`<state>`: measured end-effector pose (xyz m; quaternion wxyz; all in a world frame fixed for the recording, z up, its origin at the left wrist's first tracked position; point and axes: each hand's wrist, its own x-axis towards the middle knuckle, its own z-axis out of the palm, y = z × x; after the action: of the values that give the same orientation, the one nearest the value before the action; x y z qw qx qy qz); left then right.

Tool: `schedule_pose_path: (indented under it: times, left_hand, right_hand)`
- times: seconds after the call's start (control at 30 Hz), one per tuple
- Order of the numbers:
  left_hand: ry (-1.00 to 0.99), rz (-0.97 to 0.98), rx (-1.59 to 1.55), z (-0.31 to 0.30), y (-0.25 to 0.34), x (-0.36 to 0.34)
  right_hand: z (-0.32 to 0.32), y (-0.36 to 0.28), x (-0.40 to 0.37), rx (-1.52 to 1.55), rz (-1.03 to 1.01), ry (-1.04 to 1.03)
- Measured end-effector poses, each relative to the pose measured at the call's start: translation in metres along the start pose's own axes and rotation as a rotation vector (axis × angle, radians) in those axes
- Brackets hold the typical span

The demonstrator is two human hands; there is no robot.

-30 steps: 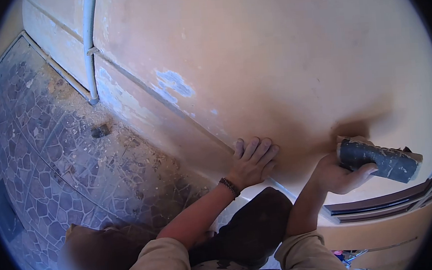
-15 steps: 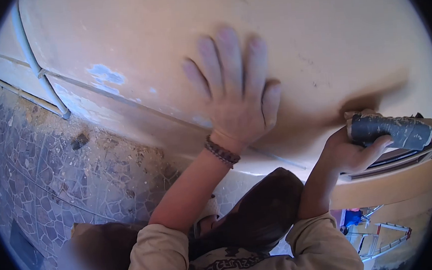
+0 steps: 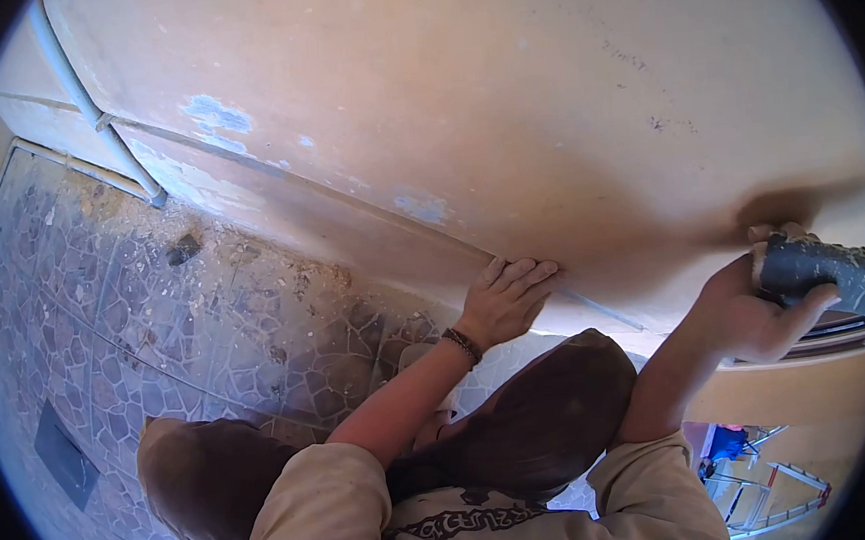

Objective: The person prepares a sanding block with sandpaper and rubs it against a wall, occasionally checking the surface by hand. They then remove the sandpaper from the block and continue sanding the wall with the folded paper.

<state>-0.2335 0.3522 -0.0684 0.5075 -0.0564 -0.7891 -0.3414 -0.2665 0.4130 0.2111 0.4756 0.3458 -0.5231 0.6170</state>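
My left hand rests with its fingertips over the narrow ledge that runs along the lower part of the painted wall. Its fingers lie side by side, with nothing visible in them. On the right, my right hand grips a dark grey, dusty roll-shaped thing with ragged tan edges, fingers behind it and thumb along its near side. This roll is close to the wall, near its shadow. Bluish-white patches show where paint has come off.
Flakes and a dark lump lie on the stone-patterned floor along the wall's foot. A pipe runs down the wall at left. My bent knees are close below my hands. A ladder is at lower right.
My left hand has come down from flat on the wall, fingers spread, to the ledge, fingers together. My right hand, still gripping the grey roll, appears slightly farther right and lower.
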Motion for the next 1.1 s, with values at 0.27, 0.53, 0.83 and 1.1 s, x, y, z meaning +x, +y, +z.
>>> schedule_pose_path:
  times: [0.27, 0.53, 0.83, 1.1]
  left_hand:
    - [0.175, -0.027, 0.088, -0.03, -0.01, 0.063]
    - [0.622, -0.365, 0.137, -0.093, -0.085, 0.107]
    - [0.341, -0.614, 0.024, -0.052, -0.044, 0.029]
    - [0.493, -0.603, -0.037, -0.073, -0.049, 0.033]
  right_hand:
    - [-0.028, 0.007, 0.008, 0.129, 0.07, -0.149]
    - [-0.038, 0.003, 0.005, 0.226, 0.228, -0.217]
    - [0.014, -0.016, -0.047, -0.334, 0.3, -0.631]
    - [0.042, -0.015, -0.062, -0.51, 0.433, -1.605]
